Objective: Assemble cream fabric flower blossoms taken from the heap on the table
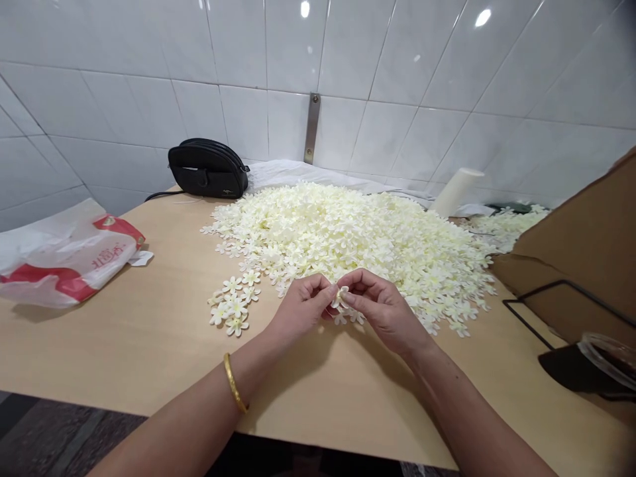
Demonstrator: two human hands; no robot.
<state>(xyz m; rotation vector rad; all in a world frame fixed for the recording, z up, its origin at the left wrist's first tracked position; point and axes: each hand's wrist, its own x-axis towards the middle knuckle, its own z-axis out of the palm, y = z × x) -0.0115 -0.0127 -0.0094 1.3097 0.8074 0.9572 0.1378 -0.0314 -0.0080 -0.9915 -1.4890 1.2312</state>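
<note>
Between the fingertips of both hands is a small cream artificial flower (340, 297), held just above the table's surface. My left hand (307, 301) pinches it from the left, and a gold bangle (234, 383) circles that wrist. From the other side my right hand (380, 306) pinches the same flower with thumb and forefinger. Right behind the hands spreads a large heap of loose cream flowers (342, 228). A small group of similar flowers (235, 306) lies apart to the left. The fingers partly hide the held flower.
A black pouch (207, 171) stands by the tiled wall. On the left lies a white and red plastic bag (74, 258). A white cone-shaped roll (456, 191) leans behind the heap. At right are a cardboard box (576, 245), a black wire frame (527, 301) and a dark cup (571, 368).
</note>
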